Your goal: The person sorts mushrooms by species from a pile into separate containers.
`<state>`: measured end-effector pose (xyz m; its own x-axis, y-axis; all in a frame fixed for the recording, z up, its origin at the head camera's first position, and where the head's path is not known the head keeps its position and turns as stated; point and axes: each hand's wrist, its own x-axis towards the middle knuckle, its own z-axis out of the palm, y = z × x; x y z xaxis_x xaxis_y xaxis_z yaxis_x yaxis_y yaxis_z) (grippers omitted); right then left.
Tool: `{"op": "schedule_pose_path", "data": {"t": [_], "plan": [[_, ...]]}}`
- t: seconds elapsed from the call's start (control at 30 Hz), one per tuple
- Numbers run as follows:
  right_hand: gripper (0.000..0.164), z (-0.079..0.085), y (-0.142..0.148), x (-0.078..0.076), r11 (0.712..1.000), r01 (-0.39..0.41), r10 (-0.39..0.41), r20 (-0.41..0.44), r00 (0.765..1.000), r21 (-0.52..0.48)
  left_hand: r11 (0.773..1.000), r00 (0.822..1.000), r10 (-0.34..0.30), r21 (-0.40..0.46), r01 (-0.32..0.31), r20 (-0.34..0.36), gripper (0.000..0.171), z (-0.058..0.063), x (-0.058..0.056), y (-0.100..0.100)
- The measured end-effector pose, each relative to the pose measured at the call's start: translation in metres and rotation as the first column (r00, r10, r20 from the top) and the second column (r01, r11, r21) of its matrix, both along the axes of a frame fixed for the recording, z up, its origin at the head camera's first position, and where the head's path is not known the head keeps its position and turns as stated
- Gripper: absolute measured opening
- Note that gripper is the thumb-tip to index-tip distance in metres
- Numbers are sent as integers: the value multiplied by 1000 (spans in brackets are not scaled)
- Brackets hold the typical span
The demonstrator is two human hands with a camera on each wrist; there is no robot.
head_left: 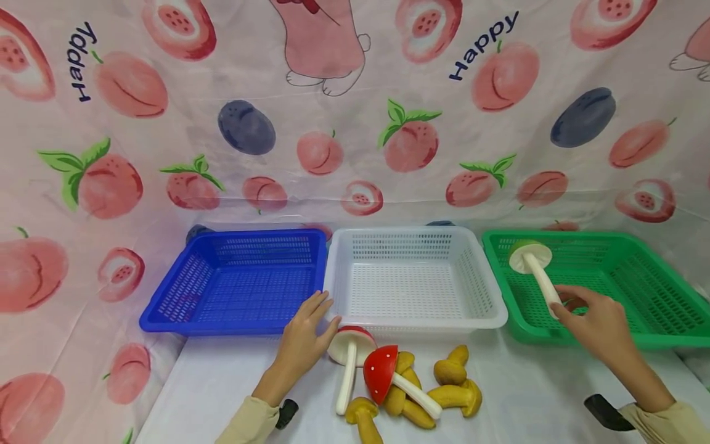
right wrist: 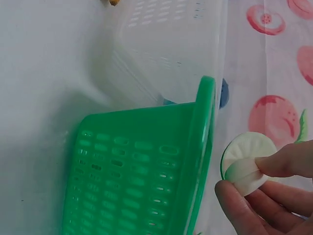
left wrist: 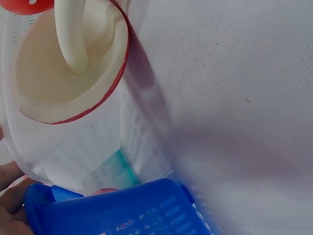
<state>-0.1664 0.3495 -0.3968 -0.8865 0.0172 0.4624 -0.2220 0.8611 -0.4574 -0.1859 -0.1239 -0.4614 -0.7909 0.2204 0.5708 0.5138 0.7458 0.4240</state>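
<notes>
My right hand (head_left: 601, 320) pinches the lower stem of a toy mushroom (head_left: 539, 271) with a white stem, pale underside and green cap. The mushroom is over the green basket (head_left: 654, 340), its cap toward the basket's back left; the right wrist view shows thumb and fingers on the stem end. My left hand (head_left: 302, 336), fingers extended, is at the near corners of the blue basket (head_left: 233, 331) and white basket (head_left: 416, 322); contact is unclear. Beside its thumb lies a red-capped mushroom (head_left: 348, 376), underside showing. Another red-capped mushroom (head_left: 381, 373) with white dots lies against it.
Several yellow-brown toy mushrooms (head_left: 456, 398) lie around the red ones on the white tabletop (head_left: 527, 394). The blue, white and green baskets stand side by side behind them. A fruit-printed cloth (head_left: 333, 179) hangs behind the baskets.
</notes>
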Motion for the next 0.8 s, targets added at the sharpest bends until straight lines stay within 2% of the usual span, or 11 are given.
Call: {"op": "schedule_pose_path", "data": {"t": [0.33,0.57,0.8], "plan": [[33,-15,3,-18,999,-50,50,31,998,-14,1000,1000,5,-11,-5,-1,38,-1,0,1],[31,-20,0,-24,999,-31,29,86,996,23,1000,1000,1,-15,-1,2,37,0,0,1],[31,-22,-2,-30,1000,-16,13,162,987,14,1000,1000,2,-22,-2,-11,37,0,0,1]]}}
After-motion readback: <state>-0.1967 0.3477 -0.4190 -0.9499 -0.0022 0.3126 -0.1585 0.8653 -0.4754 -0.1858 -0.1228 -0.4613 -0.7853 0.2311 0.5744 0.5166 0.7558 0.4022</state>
